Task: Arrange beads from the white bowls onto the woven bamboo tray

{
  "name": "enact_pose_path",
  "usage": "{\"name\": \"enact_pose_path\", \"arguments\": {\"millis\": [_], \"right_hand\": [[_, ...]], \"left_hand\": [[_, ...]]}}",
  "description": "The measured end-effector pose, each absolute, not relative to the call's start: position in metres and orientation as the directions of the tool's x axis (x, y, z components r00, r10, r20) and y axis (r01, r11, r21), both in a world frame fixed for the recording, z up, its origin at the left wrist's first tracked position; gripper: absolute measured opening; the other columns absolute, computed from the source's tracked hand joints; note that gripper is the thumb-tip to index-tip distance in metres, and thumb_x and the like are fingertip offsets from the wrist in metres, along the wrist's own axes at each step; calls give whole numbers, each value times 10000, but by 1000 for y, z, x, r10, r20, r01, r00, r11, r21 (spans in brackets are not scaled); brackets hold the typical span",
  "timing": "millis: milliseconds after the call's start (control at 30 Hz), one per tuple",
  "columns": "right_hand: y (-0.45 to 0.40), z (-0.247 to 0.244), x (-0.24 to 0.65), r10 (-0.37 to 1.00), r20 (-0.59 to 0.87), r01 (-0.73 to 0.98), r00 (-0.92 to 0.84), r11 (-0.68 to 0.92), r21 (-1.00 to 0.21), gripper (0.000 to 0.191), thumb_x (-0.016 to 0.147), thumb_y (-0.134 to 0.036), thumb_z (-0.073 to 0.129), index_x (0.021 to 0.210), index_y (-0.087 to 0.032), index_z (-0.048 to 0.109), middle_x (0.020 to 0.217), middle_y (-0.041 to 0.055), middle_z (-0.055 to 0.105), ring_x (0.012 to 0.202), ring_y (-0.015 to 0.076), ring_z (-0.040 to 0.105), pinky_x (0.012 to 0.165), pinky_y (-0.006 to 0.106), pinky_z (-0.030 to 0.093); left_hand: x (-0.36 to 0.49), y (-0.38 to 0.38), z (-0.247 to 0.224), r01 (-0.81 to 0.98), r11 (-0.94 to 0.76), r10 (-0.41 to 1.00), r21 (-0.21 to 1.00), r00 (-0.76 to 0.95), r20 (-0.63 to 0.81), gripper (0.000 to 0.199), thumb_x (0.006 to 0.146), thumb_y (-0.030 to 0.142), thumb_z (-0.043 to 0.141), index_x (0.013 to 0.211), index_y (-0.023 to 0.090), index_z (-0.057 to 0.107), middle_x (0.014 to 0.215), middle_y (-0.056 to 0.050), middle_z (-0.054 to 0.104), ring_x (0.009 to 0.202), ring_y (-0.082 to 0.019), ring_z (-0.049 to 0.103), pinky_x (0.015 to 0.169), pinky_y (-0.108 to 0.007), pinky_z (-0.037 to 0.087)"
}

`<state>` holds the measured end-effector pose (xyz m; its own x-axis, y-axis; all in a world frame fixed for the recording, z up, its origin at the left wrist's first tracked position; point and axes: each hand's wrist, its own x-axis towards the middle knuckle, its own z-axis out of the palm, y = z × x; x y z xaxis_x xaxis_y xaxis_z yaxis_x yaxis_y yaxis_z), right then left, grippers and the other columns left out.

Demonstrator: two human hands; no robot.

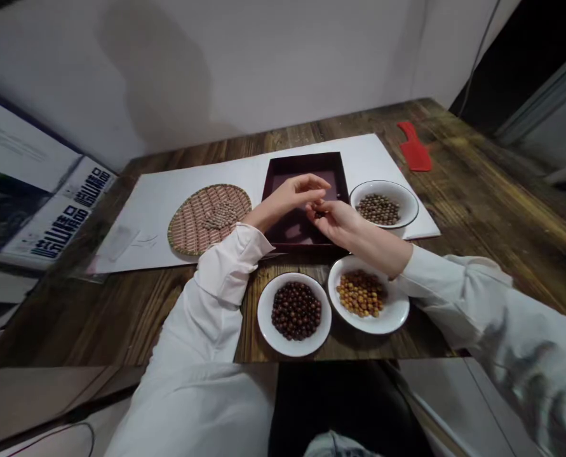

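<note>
1. a wooden table [492, 190] carries a white board [363, 162], with a red plastic tool [416, 157] on the wood at far right.
2. on the board sits an open dark box [304, 164], between a round woven mat [187, 222] bearing small pale pieces [220, 216] and a bowl of olive beads [378, 209].
3. nearer, a bowl of brown beads [296, 311] and a bowl of yellow beads [361, 294] stand side by side.
4. above the box, the left hand [287, 193] arches palm-down, thumb and finger narrowly apart; whether they pinch anything, i cannot tell.
5. the right hand [337, 222] cups upward just beside it, fingers curled; any small contents are too hidden to tell.
6. the step looks like fine fingerwork over the box, seemingly calling for a steady palm and light pinch.
</note>
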<state>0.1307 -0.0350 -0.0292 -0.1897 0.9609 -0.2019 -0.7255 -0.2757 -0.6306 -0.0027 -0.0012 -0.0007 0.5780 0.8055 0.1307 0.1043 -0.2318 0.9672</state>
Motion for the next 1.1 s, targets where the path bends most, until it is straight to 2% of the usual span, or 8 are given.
{"name": "enact_pose_path", "arguments": {"millis": [133,233,300,500,600,767,967,1100], "right_hand": [[-34,-22,129,916,-353,-768,-191,-364,-527,354,758,99,387,819,-227,508,681,-27,552,587,78,531,569,158,543],[-35,-18,127,908,-389,-809,-156,-343,-477,358,764,87,378,866,-225,519,669,-35,533,573,77,525,569,151,540],[-36,-17,127,900,-412,-823,-141,-338,-456,352,758,79,371,877,-215,525,670,-20,545,581,91,539,559,167,549],[-38,-15,129,893,-434,-804,-120,-344,-484,276,743,34,407,757,-223,509,627,-1,560,551,130,534,516,268,570],[-39,-12,128,887,-449,-807,-109,-343,-482,260,733,9,398,712,-239,472,578,-1,527,570,152,557,542,301,587],[-41,-6,125,876,-476,-816,-83,-334,-472,256,721,-3,385,702,-246,462,533,-6,503,551,156,540,547,307,594],[-44,1,124,848,-526,-832,-66,-338,-440,259,769,-2,361,685,-227,460,556,1,512,541,136,544,547,276,580],[-44,2,124,845,-531,-836,-69,-339,-431,253,778,-11,348,691,-224,451,549,-5,501,540,137,541,534,277,581]], "left_hand": [[-2,1,-5,173,-294,790,940,598,137,242,756,290,703,932,155,607,1087,-61,620,964,-163,602,867,-317,481],[-2,3,-10,223,-334,799,916,583,149,185,743,194,654,879,163,533,1259,-102,558,1145,-212,564,991,-381,446],[-2,4,-12,251,-331,806,910,576,134,166,741,162,609,860,168,493,1312,-122,527,1187,-233,549,1021,-419,432],[-2,4,-12,388,-346,761,854,649,13,130,707,161,565,835,170,540,1323,-112,506,1252,-248,502,1070,-440,406],[-2,3,-13,451,-392,749,802,663,-7,171,662,135,545,828,172,567,1255,-104,539,1294,-262,462,1105,-440,365],[-4,4,-15,447,-437,729,780,685,16,189,643,138,549,826,181,580,1165,-65,574,1207,-231,506,1089,-405,372],[-1,2,-15,424,-372,735,826,678,-17,163,649,133,553,810,157,565,1036,-41,612,843,-134,559,860,-308,457],[0,1,-15,421,-363,736,831,677,-21,160,660,124,560,818,152,567,1005,-25,628,804,-112,546,828,-286,447]]}}
